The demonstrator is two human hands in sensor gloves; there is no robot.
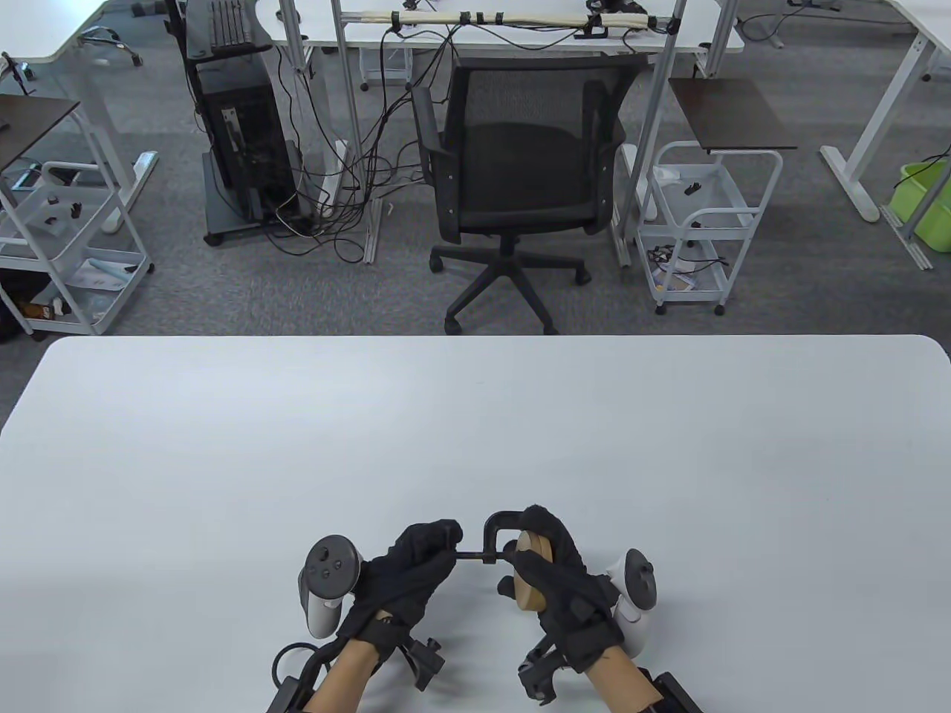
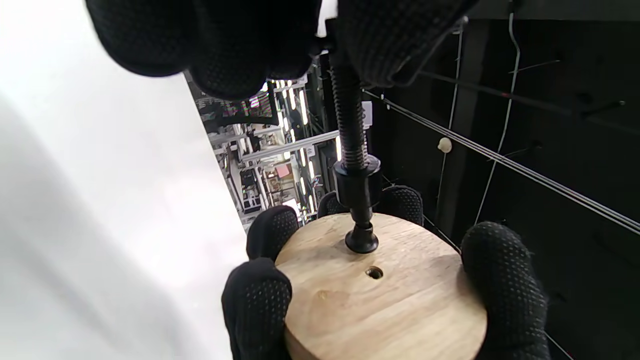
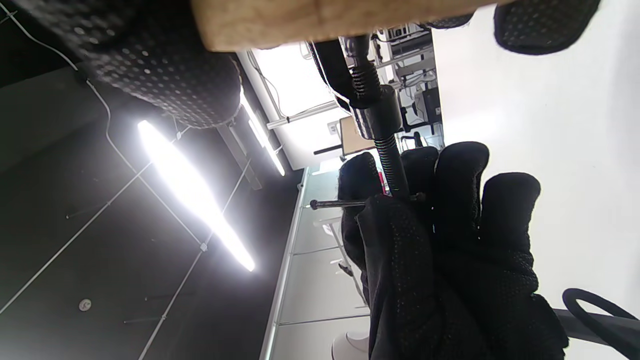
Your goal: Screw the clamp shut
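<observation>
Gloved left hand (image 1: pixel 412 575) pinches the C-clamp's (image 1: pixel 496 536) crossbar handle (image 3: pixel 350 203); right hand (image 1: pixel 561 575) grips the wooden disc (image 2: pixel 380 295). Swivel pad touching; further tightening turns likely remain.

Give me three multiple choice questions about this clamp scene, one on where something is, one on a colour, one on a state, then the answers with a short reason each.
1. Where is the wooden disc?
A. flat on the table
B. held in the right hand, inside the clamp
C. on the chair

2. What colour is the clamp?
A. black
B. red
C. silver

3. How does the screw pad stand to the disc?
A. far off it
B. hidden
C. touching its face

Answers:
1 B: gloved fingers wrap the disc's rim while the clamp's frame arches over it.
2 A: frame and threaded screw are black in every view.
3 C: in the left wrist view the pad sits on the wood; the left hand grips the screw's handle end.
</observation>
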